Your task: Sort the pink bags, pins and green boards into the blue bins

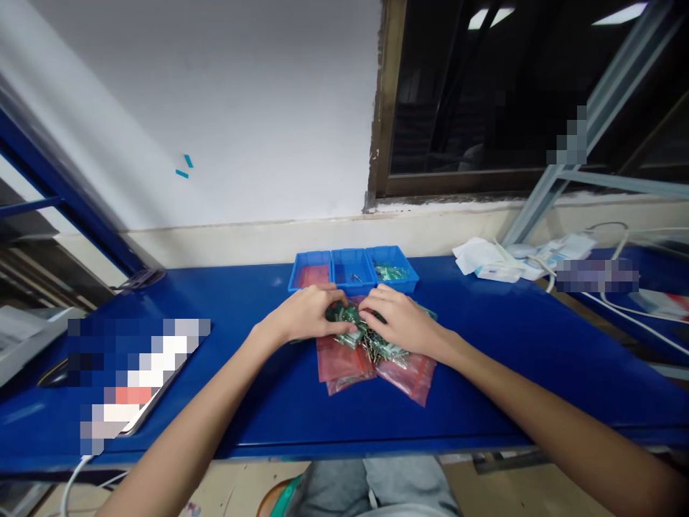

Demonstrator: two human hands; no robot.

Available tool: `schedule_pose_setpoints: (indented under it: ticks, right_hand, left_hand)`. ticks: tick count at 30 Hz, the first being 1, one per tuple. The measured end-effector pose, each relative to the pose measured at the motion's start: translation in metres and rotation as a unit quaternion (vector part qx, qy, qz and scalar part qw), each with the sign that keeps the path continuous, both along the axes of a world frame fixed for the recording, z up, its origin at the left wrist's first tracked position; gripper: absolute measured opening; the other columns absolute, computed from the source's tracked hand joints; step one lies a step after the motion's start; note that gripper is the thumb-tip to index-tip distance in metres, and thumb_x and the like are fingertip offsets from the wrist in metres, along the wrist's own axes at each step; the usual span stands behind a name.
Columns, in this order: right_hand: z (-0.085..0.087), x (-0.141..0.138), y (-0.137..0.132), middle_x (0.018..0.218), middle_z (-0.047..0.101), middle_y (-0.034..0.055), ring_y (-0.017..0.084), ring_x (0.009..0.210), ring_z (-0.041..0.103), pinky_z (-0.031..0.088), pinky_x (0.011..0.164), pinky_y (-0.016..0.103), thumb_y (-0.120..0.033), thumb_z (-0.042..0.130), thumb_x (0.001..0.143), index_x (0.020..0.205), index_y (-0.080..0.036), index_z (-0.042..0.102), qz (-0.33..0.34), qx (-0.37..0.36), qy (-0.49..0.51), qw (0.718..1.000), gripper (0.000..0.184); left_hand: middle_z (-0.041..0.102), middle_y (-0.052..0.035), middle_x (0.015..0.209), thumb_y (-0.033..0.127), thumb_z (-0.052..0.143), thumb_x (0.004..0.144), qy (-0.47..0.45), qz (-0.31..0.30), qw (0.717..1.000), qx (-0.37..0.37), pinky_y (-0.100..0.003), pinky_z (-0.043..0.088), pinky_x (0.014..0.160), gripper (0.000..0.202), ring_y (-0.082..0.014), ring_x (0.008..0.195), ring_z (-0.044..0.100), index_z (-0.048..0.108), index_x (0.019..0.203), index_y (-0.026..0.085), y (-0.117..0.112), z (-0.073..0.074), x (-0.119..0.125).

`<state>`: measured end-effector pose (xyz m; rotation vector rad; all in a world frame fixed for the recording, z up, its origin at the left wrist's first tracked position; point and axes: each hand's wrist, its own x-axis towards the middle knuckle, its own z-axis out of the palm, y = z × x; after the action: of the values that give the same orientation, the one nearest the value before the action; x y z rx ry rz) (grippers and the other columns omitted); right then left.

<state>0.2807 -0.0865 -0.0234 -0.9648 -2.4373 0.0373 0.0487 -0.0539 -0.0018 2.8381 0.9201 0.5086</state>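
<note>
My left hand [308, 313] curves over the left side of a heap of small green plastic packets [347, 336], thumb and fingers bent round some of them. From the other side my right hand [401, 319] rests on the heap, its fingers curled into it and partly hidden. Thin metal pieces like screws [370, 346] show between the hands. Under the heap lie pink plastic zip bags [344, 366], their lower ends sticking out towards me. What exactly each fingertip grips is hidden.
Just behind my hands stands a blue three-part bin [352, 269]: pink bag left, a few metal pieces middle, green packets right. White papers and packs [492, 260] lie at the back right of the blue table [258, 416]. A blurred flat object [145, 380] lies left.
</note>
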Motion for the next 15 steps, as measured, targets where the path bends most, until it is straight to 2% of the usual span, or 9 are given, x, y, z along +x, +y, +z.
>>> schedule_pose_setpoints:
  ticks: [3,9,15]
  right_hand:
    - [-0.0047,-0.0029,-0.0012,0.089,0.065,0.0084,0.022,0.090,0.055,0.046,0.083,0.036,-0.022,0.047,0.100,0.089,-0.016,0.067,0.001,0.013,-0.014,1.000,0.024]
    - [-0.0070,-0.0040,-0.0026,0.089,0.064,0.0087,0.022,0.089,0.055,0.047,0.084,0.036,-0.022,0.046,0.101,0.090,-0.015,0.067,-0.001,0.021,-0.019,1.000,0.024]
    - [-0.0060,-0.0039,-0.0011,0.090,0.065,0.0075,0.022,0.089,0.055,0.047,0.083,0.036,-0.020,0.048,0.100,0.094,-0.016,0.066,0.001,0.014,-0.019,1.000,0.020]
  left_hand:
    - [0.067,-0.0076,0.098,0.056,0.067,0.083,0.016,0.009,1.000,-0.011,-0.031,0.048,0.068,0.046,-0.0201,0.080,0.065,0.067,0.109,0.018,0.0000,-0.0033,0.0021]
    - [0.067,-0.0085,0.098,0.046,0.061,0.085,0.040,0.019,0.999,-0.023,-0.032,0.048,0.070,0.038,-0.0197,0.078,0.064,0.064,0.110,0.017,-0.0023,-0.0038,0.0058]
    - [0.067,-0.0037,0.081,0.035,0.058,0.084,0.047,0.031,0.998,-0.028,-0.029,0.042,0.062,0.034,-0.0169,0.065,0.059,0.060,0.114,0.017,-0.0047,0.0000,0.0044]
